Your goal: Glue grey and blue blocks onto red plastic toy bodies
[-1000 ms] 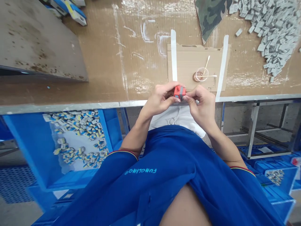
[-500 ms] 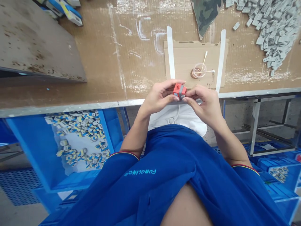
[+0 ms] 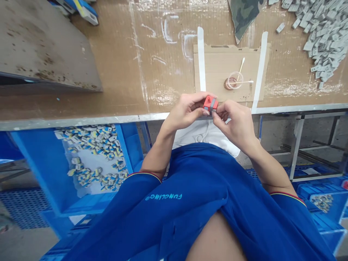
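Sitting at left, a blue bin (image 3: pixel 45 156) is followed by the left hand (image 3: pixel 185 112) and, at the table's edge (image 3: pixel 122 119), a red-and-gray block (image 3: pixel 210 103) pinched by its fingers and the right hand's (image 3: pixel 236 123), then a cup (image 3: pixel 229 84) with 2 cotton swabs (image 3: pixel 242 64).

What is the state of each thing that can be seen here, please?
Red block: held in left hand, touched by right hand.
Cup: open.
Swabs: resting in cup, tips outside.
Cardboard: flat, taped down.
Grey parts: loose, heaped.
Large blue bin: open, partly filled.
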Demonstrator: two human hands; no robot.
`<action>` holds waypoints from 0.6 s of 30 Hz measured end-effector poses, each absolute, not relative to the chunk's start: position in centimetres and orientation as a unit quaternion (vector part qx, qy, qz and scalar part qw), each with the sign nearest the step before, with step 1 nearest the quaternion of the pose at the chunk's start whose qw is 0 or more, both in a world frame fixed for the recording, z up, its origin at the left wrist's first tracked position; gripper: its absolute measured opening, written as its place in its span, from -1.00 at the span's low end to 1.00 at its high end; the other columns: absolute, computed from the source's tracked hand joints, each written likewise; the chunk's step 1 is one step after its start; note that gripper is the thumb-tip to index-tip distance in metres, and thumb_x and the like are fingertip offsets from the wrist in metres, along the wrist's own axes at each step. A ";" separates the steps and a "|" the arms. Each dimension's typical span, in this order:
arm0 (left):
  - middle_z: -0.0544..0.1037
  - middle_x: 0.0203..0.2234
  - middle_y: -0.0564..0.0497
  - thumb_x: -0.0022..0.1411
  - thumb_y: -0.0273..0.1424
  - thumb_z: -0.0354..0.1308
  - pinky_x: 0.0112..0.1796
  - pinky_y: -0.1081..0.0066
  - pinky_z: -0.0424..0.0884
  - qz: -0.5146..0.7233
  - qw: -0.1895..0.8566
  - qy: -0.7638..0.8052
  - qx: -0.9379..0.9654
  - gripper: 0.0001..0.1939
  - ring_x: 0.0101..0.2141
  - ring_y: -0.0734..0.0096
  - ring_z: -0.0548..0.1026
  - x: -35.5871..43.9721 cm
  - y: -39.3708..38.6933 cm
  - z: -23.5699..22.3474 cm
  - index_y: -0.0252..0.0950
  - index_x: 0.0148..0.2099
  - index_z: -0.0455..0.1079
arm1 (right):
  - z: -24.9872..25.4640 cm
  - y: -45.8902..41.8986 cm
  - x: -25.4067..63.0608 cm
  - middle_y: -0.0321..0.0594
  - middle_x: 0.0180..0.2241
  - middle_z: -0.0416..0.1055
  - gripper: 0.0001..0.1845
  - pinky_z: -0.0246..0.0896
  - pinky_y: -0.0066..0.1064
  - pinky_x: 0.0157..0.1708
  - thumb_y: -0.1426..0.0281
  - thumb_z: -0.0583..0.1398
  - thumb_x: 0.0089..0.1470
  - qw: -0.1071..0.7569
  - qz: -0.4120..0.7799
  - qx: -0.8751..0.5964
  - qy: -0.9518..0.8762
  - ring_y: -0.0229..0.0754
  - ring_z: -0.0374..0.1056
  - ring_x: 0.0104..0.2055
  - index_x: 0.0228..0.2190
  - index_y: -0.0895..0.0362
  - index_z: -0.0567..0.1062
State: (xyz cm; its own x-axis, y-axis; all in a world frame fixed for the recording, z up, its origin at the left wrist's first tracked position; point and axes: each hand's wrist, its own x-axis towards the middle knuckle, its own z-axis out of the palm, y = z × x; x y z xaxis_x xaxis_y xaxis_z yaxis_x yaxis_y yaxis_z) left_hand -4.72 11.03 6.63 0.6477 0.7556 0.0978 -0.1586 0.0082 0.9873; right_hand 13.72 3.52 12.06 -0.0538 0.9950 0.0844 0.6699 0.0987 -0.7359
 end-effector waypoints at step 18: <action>0.68 -0.14 -0.08 0.35 -0.10 0.32 -0.12 0.35 0.61 0.363 0.611 0.241 0.661 -0.55 -0.16 0.28 0.66 -4.5 10.7 6.2 -0.26 0.14 0.55 | 12.1 2.8 13.7 -0.33 -0.47 0.49 -0.84 0.26 -0.43 -0.42 0.42 0.22 0.27 0.355 0.218 -0.600 -0.683 -0.28 0.37 -0.48 -0.39 0.07 0.45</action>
State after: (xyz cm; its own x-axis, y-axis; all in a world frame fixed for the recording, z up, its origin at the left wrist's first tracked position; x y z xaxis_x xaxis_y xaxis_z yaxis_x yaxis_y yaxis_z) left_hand -4.46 10.68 6.21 0.6213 0.7613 0.1853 -0.1252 -0.1370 0.9826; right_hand 13.73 2.83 12.07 -0.0267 0.9743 0.2237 0.6648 0.1845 -0.7239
